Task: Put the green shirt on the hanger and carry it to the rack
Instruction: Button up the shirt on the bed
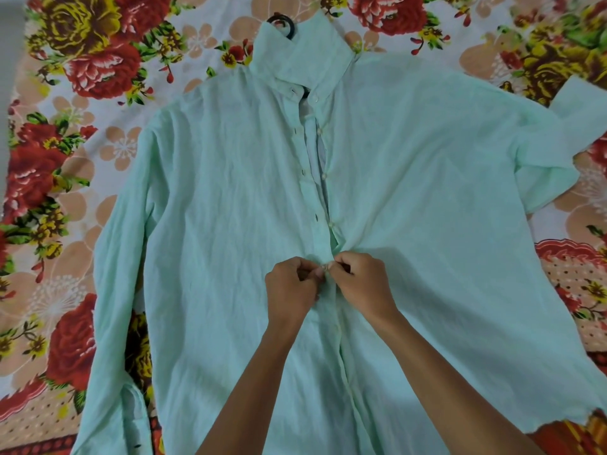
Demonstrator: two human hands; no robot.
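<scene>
Right now the green shirt [230, 208] lies flat and face up on the flowered bedsheet [65, 77], its long axis running from the collar [302, 57] at the far side to the hem at the near edge, with the button placket going straight down the middle. Both hands meet on that placket a little below its midpoint, so the upper buttons lie farther away, beyond the hands, and neither hand is clearly the nearer to them. The left hand [290, 290] has its fingers curled in tight, pinching the left edge of the placket; the right hand [361, 280] is likewise closed narrow, pinching the right edge, and what looks like a small button sits between the fingertips, though it is too small to be sure. A black hanger hook [283, 23] pokes out past the collar, so the hanger seems already inside the shirt. No rack is in view.
</scene>
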